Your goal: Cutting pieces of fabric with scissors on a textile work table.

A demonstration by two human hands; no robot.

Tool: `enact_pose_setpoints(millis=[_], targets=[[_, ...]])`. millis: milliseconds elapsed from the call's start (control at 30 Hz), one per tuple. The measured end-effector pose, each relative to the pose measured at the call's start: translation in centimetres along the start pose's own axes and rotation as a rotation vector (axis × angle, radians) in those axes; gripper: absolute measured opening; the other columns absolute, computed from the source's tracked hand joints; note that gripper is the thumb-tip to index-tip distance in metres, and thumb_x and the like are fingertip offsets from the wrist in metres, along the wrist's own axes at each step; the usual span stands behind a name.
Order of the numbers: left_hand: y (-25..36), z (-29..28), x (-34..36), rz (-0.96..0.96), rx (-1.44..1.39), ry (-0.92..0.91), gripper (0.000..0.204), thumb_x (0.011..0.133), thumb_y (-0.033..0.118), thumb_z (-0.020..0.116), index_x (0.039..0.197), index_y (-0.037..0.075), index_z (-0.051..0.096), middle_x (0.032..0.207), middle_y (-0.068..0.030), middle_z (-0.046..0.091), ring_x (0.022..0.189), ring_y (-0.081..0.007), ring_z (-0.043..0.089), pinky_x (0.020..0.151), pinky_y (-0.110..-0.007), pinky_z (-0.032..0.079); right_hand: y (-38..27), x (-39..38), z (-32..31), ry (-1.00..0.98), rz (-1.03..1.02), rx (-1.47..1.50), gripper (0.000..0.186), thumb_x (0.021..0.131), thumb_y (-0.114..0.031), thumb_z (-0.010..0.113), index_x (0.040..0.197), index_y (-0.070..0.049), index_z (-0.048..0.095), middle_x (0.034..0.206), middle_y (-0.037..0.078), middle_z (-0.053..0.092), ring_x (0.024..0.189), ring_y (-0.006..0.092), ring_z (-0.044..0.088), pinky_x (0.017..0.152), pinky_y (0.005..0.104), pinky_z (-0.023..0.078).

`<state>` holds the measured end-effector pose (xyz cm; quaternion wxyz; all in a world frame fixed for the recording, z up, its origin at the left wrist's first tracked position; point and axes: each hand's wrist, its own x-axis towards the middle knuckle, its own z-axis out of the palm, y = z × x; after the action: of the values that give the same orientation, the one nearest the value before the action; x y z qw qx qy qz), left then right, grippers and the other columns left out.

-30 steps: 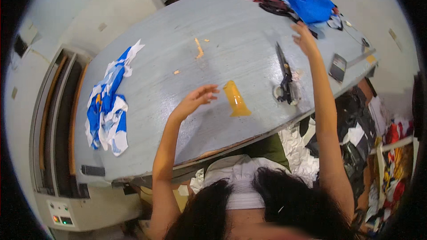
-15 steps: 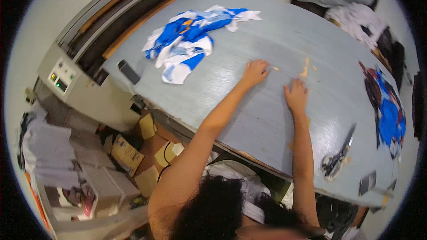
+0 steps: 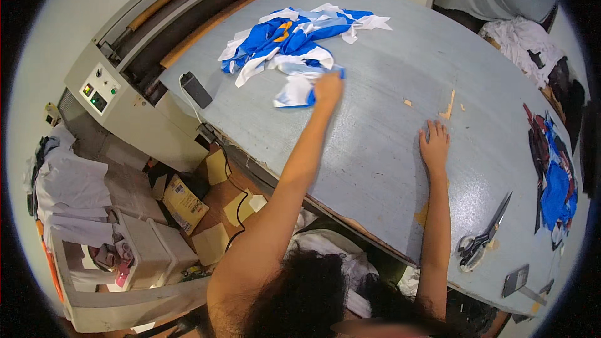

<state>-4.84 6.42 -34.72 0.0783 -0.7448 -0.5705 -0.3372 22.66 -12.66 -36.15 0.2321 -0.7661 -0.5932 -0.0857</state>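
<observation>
My left hand point(image 3: 328, 90) is closed on the edge of a blue-and-white fabric piece point(image 3: 294, 92), at the near end of a loose pile. Fingertips and cloth blur together there. Behind it, the crumpled fabric pile point(image 3: 263, 39), blue, white and pale blue with an orange patch, spreads over the far left of the table point(image 3: 369, 169). My right hand point(image 3: 435, 145) lies flat on the tabletop with its fingers stretched out, holding nothing. Just beyond its fingertips is a tan worn patch point(image 3: 449, 105) on the surface.
Black-handled scissors point(image 3: 485, 231) and a small dark flat device point(image 3: 515, 280) lie at the near right. Dark red and blue fabric scraps point(image 3: 554, 181) sit along the right edge. A black phone-like device point(image 3: 196, 90) with a cable rests at the left, beside a roller machine point(image 3: 103, 87).
My left hand has moved left from the table's middle to the pile and taken hold of a fabric piece. My right hand still lies on the table. The view has shifted slightly.
</observation>
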Motion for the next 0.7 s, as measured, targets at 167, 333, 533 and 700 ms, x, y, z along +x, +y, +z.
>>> enact_pose_setpoints(millis=[167,333,533,700], targets=[[13.4,-1.1,-4.9,0.526,-0.384,-0.575,0.027,0.083,0.032,0.052,0.086,0.006,0.06,0.084,-0.0153,0.061,0.081,-0.0343,0.059,0.07,-0.046,0.045,-0.1,0.5,-0.5,0.008,-0.068,0.296,0.059,0.074,-0.027,0.06,0.128,-0.008,0.043,0.132,0.014,0.042,0.125,0.036,0.033,0.105,0.0459,0.022],[20.1,-6.4,-6.6,0.687,-0.947,-0.424,0.025,0.088,0.028,0.051,0.085,0.004,0.058,0.083,-0.0113,0.06,0.072,-0.0249,0.059,0.063,-0.035,0.046,5.6,2.1,-4.4,-0.253,-0.302,0.73,0.052,0.066,-0.007,0.063,0.117,-0.004,0.053,0.131,0.011,0.046,0.125,0.0276,0.037,0.105,0.0394,0.023],[18.2,-15.4,-3.2,0.276,-1.517,-0.542,0.024,0.093,0.029,0.048,0.086,0.007,0.055,0.074,0.0052,0.049,0.07,-0.0027,0.045,0.06,-0.019,0.039,4.4,-0.5,-20.4,-0.149,0.092,0.933,0.028,0.067,-0.008,0.066,0.093,-0.001,0.061,0.094,0.005,0.062,0.086,0.0138,0.056,0.076,0.0246,0.042],[19.7,-22.5,-1.8,0.217,-1.7,-0.662,0.018,0.091,0.028,0.052,0.092,0.01,0.053,0.077,0.0057,0.051,0.07,0.0003,0.045,0.059,-0.015,0.038,2.8,-5.2,-26.8,-0.005,0.045,1.128,0.023,0.065,-0.012,0.069,0.08,0.0,0.057,0.07,0.0,0.055,0.066,0.0089,0.051,0.061,0.0235,0.04]])
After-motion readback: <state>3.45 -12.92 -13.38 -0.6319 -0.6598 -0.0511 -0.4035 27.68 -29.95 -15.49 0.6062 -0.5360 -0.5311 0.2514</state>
